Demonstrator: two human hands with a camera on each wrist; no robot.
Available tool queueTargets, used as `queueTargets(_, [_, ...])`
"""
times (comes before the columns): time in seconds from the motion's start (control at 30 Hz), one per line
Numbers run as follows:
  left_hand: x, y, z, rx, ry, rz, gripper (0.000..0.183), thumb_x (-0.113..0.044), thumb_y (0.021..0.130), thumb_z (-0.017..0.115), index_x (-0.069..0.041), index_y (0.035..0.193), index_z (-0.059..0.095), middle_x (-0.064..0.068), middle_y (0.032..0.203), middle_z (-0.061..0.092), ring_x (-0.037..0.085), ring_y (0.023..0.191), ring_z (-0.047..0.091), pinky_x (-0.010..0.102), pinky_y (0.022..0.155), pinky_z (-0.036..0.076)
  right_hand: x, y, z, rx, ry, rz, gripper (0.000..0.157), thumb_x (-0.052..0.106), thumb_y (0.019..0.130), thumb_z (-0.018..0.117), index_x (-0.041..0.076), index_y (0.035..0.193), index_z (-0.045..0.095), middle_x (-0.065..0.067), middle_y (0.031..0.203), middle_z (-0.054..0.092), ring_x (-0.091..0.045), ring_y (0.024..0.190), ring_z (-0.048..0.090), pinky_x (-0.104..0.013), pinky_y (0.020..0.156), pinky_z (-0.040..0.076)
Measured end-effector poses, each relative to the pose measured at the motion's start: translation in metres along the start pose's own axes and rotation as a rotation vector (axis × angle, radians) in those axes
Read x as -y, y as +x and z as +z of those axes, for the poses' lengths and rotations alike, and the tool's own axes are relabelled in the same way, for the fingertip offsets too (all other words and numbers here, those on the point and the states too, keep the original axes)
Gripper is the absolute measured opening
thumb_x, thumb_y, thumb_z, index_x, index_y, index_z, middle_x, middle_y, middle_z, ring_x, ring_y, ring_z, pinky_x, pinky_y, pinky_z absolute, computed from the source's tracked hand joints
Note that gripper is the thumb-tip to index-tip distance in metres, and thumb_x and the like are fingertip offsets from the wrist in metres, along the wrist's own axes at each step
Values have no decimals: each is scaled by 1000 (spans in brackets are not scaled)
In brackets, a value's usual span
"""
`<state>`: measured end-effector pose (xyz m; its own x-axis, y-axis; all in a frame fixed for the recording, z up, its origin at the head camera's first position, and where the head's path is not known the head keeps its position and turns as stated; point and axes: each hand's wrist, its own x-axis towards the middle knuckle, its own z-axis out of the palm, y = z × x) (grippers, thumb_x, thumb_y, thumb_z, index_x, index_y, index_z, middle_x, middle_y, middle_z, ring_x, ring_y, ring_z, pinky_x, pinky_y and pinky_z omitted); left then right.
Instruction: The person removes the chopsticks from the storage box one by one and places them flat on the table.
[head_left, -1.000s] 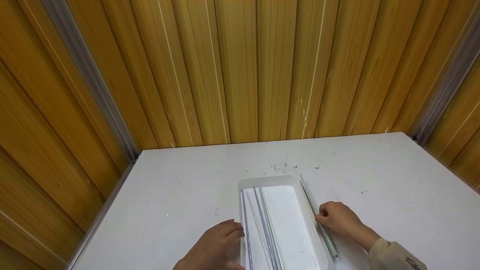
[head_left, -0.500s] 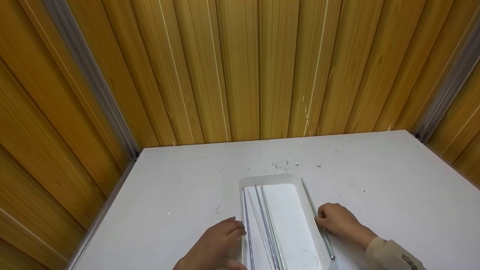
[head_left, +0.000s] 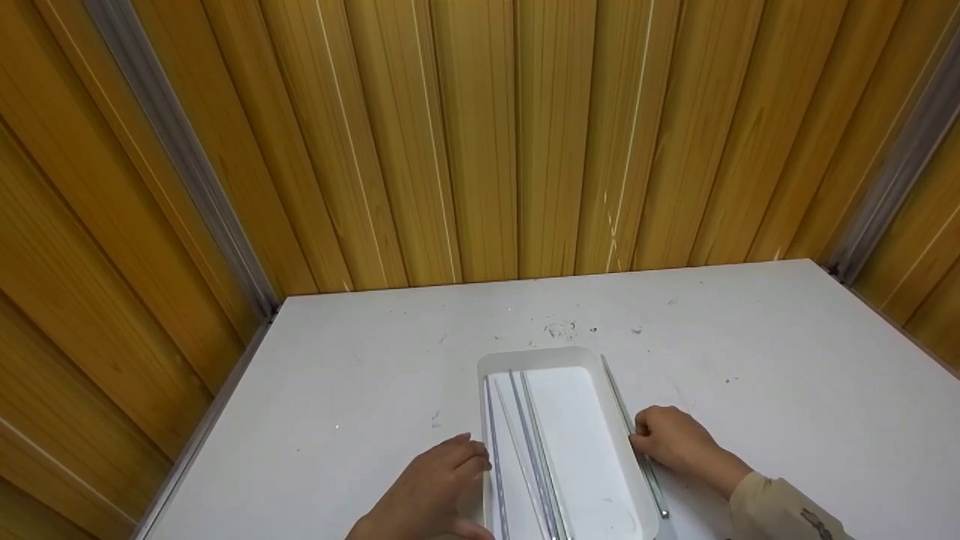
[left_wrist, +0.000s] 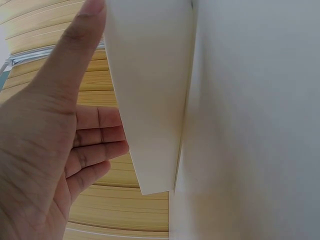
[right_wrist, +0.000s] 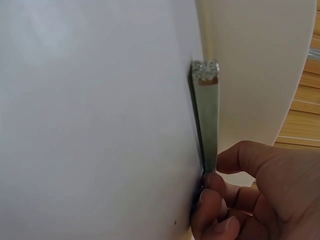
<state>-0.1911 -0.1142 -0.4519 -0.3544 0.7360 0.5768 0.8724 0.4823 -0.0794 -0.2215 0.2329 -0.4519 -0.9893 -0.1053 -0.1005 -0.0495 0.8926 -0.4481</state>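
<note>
A white rectangular tray [head_left: 540, 358] lies on the table, holding several long thin chopsticks [head_left: 498, 465] tinted purple, pale and green along its left side. My left hand [head_left: 439, 480] rests at its left rim; the left wrist view shows fairly straight fingers [left_wrist: 102, 150] and the thumb touching the edge of the white wall. Outside the right wall, my right hand [head_left: 675, 439] pinches a pale green chopstick [right_wrist: 207, 115] between thumb and fingers. That chopstick has a square end with a glittering clear tip, and lies along the tray wall close to the table.
The white table [head_left: 375, 360] has small dark marks beyond the tray. Yellow wood-look panels [head_left: 480, 150] stand behind and at both sides, with grey metal posts [head_left: 180, 150] at the corners. The tray's right half shows bare floor.
The green chopstick has shifted slightly left, closer against the tray's right wall, with my right hand. Earlier it looked like two lines, now one. My left hand stays at the rim.
</note>
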Motion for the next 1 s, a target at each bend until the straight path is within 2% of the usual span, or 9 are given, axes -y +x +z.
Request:
queueTargets(0.53, [1,-1,2,-24,5,17,74,-73,55,72,-10,92,64,-2,101,64,8,97,61,29,101,52,3,-5,-4,2,-3,-14,19,19,85,64,10,68,59,2,60,53,-12,56,49,-22,48,39])
queueTargets(0.8, [0,-1,1,-4,-2,-12,74,-74,56,70,-10,93,64,-3,103,64,8,99,61,29,102,52,4,-5,-10,12,-23,-26,20,21,86,66,9,71,60,1,63,54,-13,58,48,-24,50,40])
queueTargets(1.0, [1,-1,1,-9,26,14,76,-73,53,72,-10,94,63,-3,102,64,8,98,61,28,102,51,9,-6,-18,21,-11,-26,19,20,87,64,9,72,60,1,59,55,-11,52,48,-21,47,39])
